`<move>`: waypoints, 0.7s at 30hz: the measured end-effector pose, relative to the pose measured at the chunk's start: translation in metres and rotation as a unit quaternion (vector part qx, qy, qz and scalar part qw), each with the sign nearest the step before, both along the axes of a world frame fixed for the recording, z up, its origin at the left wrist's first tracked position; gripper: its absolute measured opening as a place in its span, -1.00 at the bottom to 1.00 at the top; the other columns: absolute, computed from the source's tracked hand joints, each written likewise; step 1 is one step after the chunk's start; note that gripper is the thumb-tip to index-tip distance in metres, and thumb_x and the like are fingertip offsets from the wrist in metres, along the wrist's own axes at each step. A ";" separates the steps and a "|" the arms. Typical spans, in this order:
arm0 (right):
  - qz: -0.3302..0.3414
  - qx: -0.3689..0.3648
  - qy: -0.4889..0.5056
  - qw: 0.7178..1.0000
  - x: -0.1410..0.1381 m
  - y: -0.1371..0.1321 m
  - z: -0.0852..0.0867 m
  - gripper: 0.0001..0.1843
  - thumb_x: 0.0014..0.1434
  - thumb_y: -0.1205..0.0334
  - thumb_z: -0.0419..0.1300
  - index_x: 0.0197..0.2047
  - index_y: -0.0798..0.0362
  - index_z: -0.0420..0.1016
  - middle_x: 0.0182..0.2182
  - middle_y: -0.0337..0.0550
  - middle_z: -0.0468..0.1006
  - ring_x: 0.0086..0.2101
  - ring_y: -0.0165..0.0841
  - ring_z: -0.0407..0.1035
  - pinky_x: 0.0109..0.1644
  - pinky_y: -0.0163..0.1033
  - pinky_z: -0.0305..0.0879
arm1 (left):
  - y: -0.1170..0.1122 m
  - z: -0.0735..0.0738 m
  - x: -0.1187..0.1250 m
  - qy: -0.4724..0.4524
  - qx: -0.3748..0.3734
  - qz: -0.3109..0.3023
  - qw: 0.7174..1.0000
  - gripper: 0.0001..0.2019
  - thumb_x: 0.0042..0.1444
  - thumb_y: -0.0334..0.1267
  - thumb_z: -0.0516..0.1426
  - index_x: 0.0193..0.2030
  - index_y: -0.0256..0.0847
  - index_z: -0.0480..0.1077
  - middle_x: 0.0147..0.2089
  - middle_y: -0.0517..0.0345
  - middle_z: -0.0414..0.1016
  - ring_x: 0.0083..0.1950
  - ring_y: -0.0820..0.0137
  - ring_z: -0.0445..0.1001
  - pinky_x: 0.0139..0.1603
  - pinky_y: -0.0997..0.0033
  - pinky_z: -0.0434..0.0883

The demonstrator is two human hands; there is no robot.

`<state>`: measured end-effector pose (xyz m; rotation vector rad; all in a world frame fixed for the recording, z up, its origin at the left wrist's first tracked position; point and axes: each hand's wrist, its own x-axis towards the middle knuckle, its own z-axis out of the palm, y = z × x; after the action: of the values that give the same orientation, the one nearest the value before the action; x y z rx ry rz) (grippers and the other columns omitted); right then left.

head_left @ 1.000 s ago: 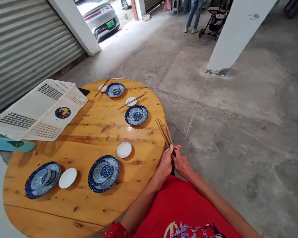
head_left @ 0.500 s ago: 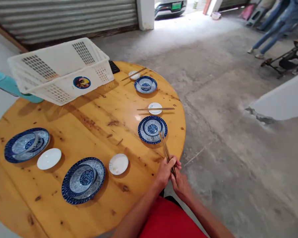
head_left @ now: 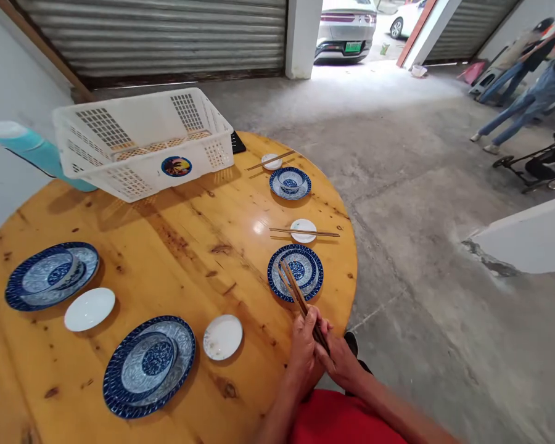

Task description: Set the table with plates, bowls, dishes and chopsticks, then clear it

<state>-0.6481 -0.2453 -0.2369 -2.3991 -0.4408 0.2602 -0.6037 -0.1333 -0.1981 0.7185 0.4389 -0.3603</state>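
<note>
Brown chopsticks (head_left: pixel 300 299), one bundle, held above the table's edge; left hand (head_left: pixel 302 345) pinching the shafts; right hand (head_left: pixel 341 362) closed round the lower ends; tips now overlapping the blue-and-white bowl (head_left: pixel 307 267) in view, clear of it a second ago; both hands remain occupied, handling apparently unfinished; white saucer (head_left: pixel 222 337) nearby.

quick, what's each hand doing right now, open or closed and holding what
Left hand: closed, holding the bundle of chopsticks.
Right hand: closed around the lower part of the same bundle.
</note>
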 end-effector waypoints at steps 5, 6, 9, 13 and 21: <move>0.035 -0.111 -0.015 0.993 0.066 -0.035 0.030 -0.59 0.39 0.11 -0.12 -0.11 0.07 0.52 -0.24 0.00 0.61 -0.22 -0.21 0.51 -0.12 -0.17 0.40 | 0.022 0.006 0.014 -0.049 0.077 0.111 0.990 -0.60 0.12 0.13 0.22 -0.41 -0.18 0.30 -0.57 0.32 0.24 -0.45 0.47 0.34 -0.25 0.43 0.34; 0.008 -0.134 -0.051 0.990 0.088 -0.044 0.034 -0.59 0.40 0.12 -0.13 -0.09 0.08 0.51 -0.21 0.03 0.60 -0.17 -0.19 0.49 -0.07 -0.15 0.38 | 0.026 0.006 0.016 -0.061 0.090 0.124 0.986 -0.61 0.13 0.12 0.21 -0.40 -0.18 0.31 -0.57 0.31 0.25 -0.45 0.46 0.35 -0.24 0.43 0.34; -0.047 -0.182 -0.146 0.971 0.164 -0.068 0.037 -0.63 0.38 0.14 -0.06 0.07 0.15 0.42 0.05 0.16 0.49 0.08 -0.12 0.34 0.16 -0.09 0.25 | 0.026 0.010 0.019 -0.071 0.115 0.148 0.980 -0.62 0.15 0.10 0.20 -0.40 -0.19 0.33 -0.56 0.30 0.26 -0.43 0.45 0.37 -0.23 0.43 0.34; -0.043 -0.273 -0.162 0.947 0.250 -0.079 0.025 -0.55 0.35 0.16 0.03 0.19 0.26 0.28 0.17 0.27 0.35 0.16 -0.04 0.20 0.21 -0.04 0.12 | 0.004 0.014 0.018 -0.048 0.132 0.185 0.973 -0.63 0.15 0.09 0.21 -0.39 -0.19 0.33 -0.56 0.30 0.26 -0.42 0.46 0.36 -0.21 0.42 0.36; 0.110 -0.331 -0.049 0.936 0.307 -0.071 -0.004 -0.68 0.42 0.21 -0.08 0.04 0.25 0.34 -0.10 0.26 0.50 -0.08 -0.15 0.41 -0.06 -0.16 0.22 | -0.077 0.022 0.043 -0.003 0.160 0.273 0.949 -0.60 0.10 0.12 0.24 -0.41 -0.20 0.33 -0.56 0.33 0.23 -0.46 0.51 0.30 -0.24 0.44 0.37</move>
<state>-0.3410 -0.3160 -0.2414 -3.0295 -0.7684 0.4470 -0.5606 -0.2102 -0.1761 0.8757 0.6776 0.2415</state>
